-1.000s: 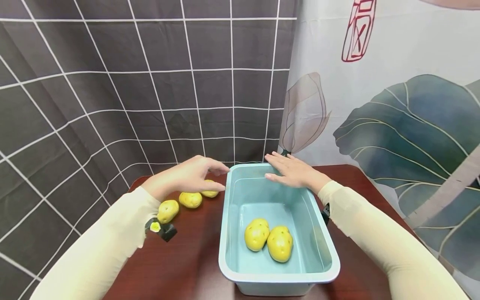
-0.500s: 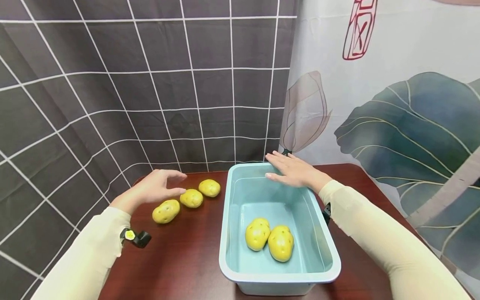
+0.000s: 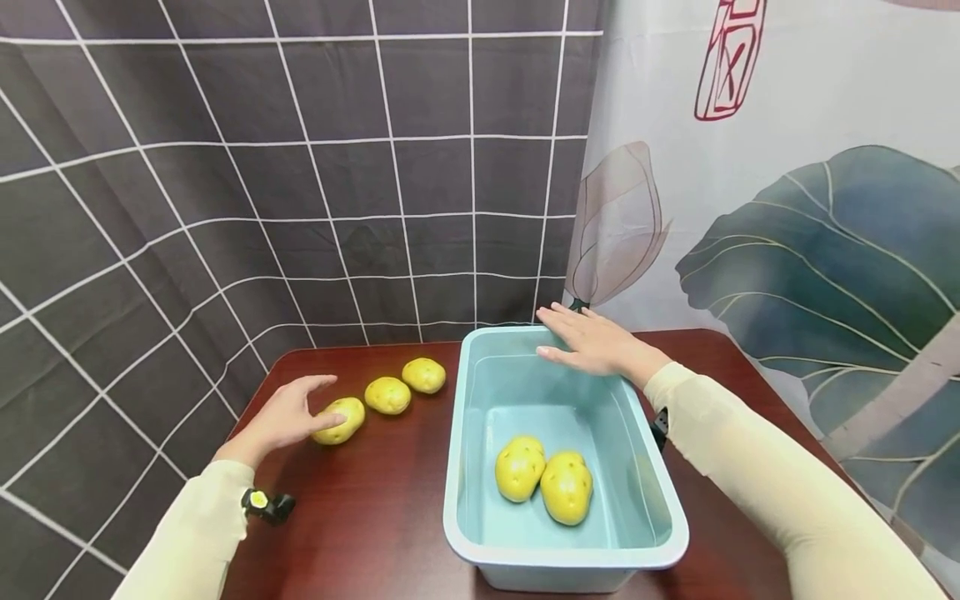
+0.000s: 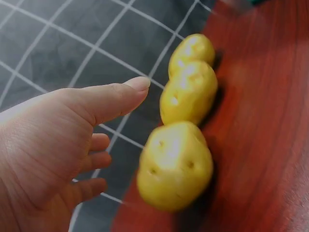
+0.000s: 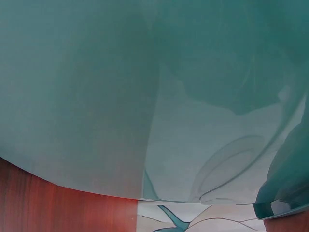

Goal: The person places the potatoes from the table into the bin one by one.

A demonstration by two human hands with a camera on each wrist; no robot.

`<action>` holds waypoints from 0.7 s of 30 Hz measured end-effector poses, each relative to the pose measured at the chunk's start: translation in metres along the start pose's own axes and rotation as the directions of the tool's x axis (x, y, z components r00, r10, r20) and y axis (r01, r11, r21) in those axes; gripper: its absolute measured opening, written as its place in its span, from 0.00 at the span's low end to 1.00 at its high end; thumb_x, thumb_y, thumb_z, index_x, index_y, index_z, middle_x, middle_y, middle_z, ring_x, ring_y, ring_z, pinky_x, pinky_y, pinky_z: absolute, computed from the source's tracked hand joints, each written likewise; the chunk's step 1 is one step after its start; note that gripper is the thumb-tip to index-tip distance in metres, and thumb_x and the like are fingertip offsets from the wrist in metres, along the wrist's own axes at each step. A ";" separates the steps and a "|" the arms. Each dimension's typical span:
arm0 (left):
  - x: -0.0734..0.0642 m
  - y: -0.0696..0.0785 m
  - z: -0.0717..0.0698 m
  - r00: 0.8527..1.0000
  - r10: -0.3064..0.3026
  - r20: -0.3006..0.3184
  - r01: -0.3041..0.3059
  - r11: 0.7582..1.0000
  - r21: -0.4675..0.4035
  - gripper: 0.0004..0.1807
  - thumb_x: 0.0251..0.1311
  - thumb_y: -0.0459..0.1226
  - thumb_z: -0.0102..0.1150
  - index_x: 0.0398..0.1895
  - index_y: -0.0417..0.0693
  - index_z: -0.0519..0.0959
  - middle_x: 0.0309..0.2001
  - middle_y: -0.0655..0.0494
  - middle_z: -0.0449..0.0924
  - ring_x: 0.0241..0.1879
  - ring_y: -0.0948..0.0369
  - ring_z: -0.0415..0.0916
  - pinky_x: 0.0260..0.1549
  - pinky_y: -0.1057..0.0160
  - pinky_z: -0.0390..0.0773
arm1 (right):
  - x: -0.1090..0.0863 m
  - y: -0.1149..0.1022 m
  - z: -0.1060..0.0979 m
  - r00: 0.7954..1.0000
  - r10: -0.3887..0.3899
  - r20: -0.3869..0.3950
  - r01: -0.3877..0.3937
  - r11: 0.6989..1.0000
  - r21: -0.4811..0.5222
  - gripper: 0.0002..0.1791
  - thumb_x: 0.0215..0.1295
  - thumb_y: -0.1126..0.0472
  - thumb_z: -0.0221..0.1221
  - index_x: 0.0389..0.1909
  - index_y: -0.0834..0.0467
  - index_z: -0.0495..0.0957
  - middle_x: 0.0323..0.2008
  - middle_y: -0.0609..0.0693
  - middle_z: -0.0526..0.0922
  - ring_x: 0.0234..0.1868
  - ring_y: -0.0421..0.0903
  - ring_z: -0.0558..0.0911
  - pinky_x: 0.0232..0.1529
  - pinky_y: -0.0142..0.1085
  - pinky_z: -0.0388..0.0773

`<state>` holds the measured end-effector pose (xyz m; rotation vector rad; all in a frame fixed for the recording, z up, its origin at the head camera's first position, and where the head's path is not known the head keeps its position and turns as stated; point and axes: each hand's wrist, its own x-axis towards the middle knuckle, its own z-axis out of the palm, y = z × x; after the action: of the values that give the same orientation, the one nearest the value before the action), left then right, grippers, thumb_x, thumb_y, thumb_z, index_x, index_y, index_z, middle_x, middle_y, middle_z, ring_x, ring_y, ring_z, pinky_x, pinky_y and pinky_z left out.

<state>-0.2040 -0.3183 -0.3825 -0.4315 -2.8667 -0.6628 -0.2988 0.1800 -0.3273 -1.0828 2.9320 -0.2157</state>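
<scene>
Three yellow potatoes lie in a slanting row on the table's left side: a near potato (image 3: 343, 422), a middle potato (image 3: 387, 396) and a far potato (image 3: 423, 376). My left hand (image 3: 283, 414) hovers at the near potato, thumb and fingers spread apart, with its thumb overlapping that potato in the head view. In the left wrist view the hand (image 4: 53, 140) is beside the row, its palm holding nothing. My right hand (image 3: 592, 340) rests with straight fingers over the far right corner of a light blue plastic tub (image 3: 454, 467). Inside the tub are two more potatoes (image 3: 520, 468), side by side.
The dark red wooden table (image 3: 360, 525) carries the tub right of its middle. Behind it hang a dark grey curtain (image 3: 420, 175) with white grid lines and a pale curtain (image 3: 675, 75) with leaf prints. The right wrist view is mostly filled by the tub's wall (image 5: 96, 106).
My left hand has moved left and down, away from the tub's rim, past the row to the near potato. The right hand stays at the tub's corner.
</scene>
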 end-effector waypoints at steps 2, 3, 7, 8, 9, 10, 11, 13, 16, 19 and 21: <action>-0.002 -0.006 0.006 1.000 -0.012 -0.008 0.012 1.000 -0.006 0.42 0.45 0.50 0.74 0.60 0.36 0.72 0.57 0.39 0.75 0.55 0.44 0.72 0.52 0.43 0.70 | -0.001 0.000 0.001 1.000 -0.002 -0.004 0.002 1.000 0.001 0.47 0.66 0.26 0.35 0.76 0.51 0.46 0.75 0.46 0.48 0.75 0.45 0.43 0.71 0.54 0.41; -0.003 -0.008 0.009 1.000 -0.016 -0.011 0.016 1.000 -0.009 0.42 0.44 0.50 0.75 0.60 0.36 0.72 0.57 0.39 0.75 0.55 0.43 0.72 0.53 0.43 0.70 | -0.001 0.000 0.001 1.000 -0.002 -0.006 0.002 1.000 -0.001 0.46 0.66 0.26 0.35 0.76 0.51 0.46 0.75 0.46 0.48 0.75 0.45 0.43 0.71 0.54 0.41; -0.006 -0.016 0.023 0.999 -0.033 -0.017 0.032 0.999 -0.039 0.45 0.42 0.49 0.76 0.61 0.33 0.70 0.57 0.37 0.74 0.57 0.42 0.70 0.54 0.42 0.68 | -0.001 0.001 0.002 1.000 0.005 -0.007 -0.005 1.000 -0.005 0.46 0.65 0.26 0.34 0.76 0.50 0.46 0.75 0.45 0.48 0.75 0.44 0.43 0.71 0.53 0.41; -0.006 -0.017 0.026 0.999 -0.043 -0.015 0.042 0.998 -0.047 0.46 0.41 0.49 0.76 0.62 0.33 0.70 0.58 0.37 0.74 0.58 0.42 0.70 0.54 0.42 0.68 | -0.001 0.001 0.002 1.000 0.006 -0.006 -0.006 1.000 -0.005 0.46 0.65 0.26 0.34 0.76 0.50 0.45 0.75 0.45 0.48 0.75 0.44 0.43 0.71 0.53 0.40; -0.007 -0.018 0.029 0.999 -0.052 -0.013 0.052 0.997 -0.052 0.47 0.41 0.50 0.76 0.62 0.33 0.70 0.58 0.37 0.74 0.58 0.42 0.69 0.55 0.42 0.68 | -0.001 0.001 0.002 1.000 0.007 -0.004 -0.007 1.000 -0.003 0.47 0.65 0.25 0.34 0.76 0.50 0.45 0.75 0.45 0.48 0.75 0.44 0.42 0.71 0.52 0.40; -0.007 -0.020 0.032 0.998 -0.063 -0.013 0.062 0.997 -0.056 0.47 0.41 0.50 0.76 0.62 0.33 0.69 0.58 0.37 0.73 0.58 0.42 0.69 0.55 0.42 0.68 | -0.001 0.001 0.002 1.000 0.008 -0.003 -0.008 1.000 -0.004 0.47 0.65 0.25 0.33 0.77 0.49 0.45 0.75 0.44 0.48 0.75 0.44 0.42 0.71 0.52 0.40; -0.007 -0.021 0.035 0.997 -0.072 -0.012 0.071 0.996 -0.059 0.48 0.41 0.51 0.76 0.63 0.33 0.69 0.59 0.38 0.73 0.59 0.42 0.69 0.55 0.42 0.68 | -0.001 0.001 0.002 1.000 0.009 -0.003 -0.009 1.000 -0.003 0.47 0.64 0.25 0.33 0.77 0.49 0.45 0.75 0.44 0.48 0.75 0.44 0.42 0.71 0.52 0.40; -0.007 -0.024 0.040 0.996 -0.087 -0.017 0.085 0.994 -0.061 0.49 0.41 0.51 0.76 0.63 0.33 0.69 0.59 0.38 0.73 0.59 0.43 0.69 0.55 0.42 0.68 | -0.001 0.001 0.003 1.000 0.011 -0.001 -0.011 1.000 0.003 0.48 0.64 0.24 0.33 0.77 0.49 0.45 0.75 0.44 0.48 0.75 0.44 0.43 0.71 0.52 0.40; -0.007 -0.026 0.046 0.995 -0.096 -0.031 0.094 0.993 -0.072 0.50 0.40 0.52 0.77 0.64 0.33 0.68 0.60 0.39 0.72 0.58 0.43 0.69 0.56 0.43 0.68 | -0.001 0.001 0.003 1.000 0.016 0.006 -0.016 1.000 0.006 0.48 0.63 0.24 0.33 0.77 0.50 0.45 0.75 0.44 0.47 0.75 0.44 0.42 0.71 0.52 0.40; -0.005 -0.027 0.050 0.995 -0.099 -0.034 0.096 0.992 -0.079 0.51 0.39 0.53 0.77 0.64 0.35 0.68 0.60 0.40 0.72 0.59 0.44 0.69 0.56 0.43 0.67 | 0.000 0.002 0.003 1.000 0.013 0.004 -0.013 1.000 0.002 0.48 0.64 0.24 0.34 0.76 0.51 0.46 0.75 0.45 0.47 0.75 0.44 0.42 0.71 0.53 0.40; -0.003 -0.027 0.052 0.994 -0.104 -0.032 0.101 0.991 -0.083 0.52 0.38 0.54 0.77 0.65 0.36 0.67 0.61 0.40 0.71 0.59 0.44 0.68 0.56 0.43 0.67 | 0.002 0.003 0.003 1.000 0.009 0.000 -0.009 1.000 -0.007 0.48 0.64 0.24 0.33 0.77 0.50 0.45 0.75 0.45 0.47 0.75 0.44 0.42 0.71 0.53 0.40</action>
<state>-0.2147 -0.3187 -0.4403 -0.2807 -2.8508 -0.7982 -0.3015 0.1806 -0.3304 -1.0696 2.9394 -0.2048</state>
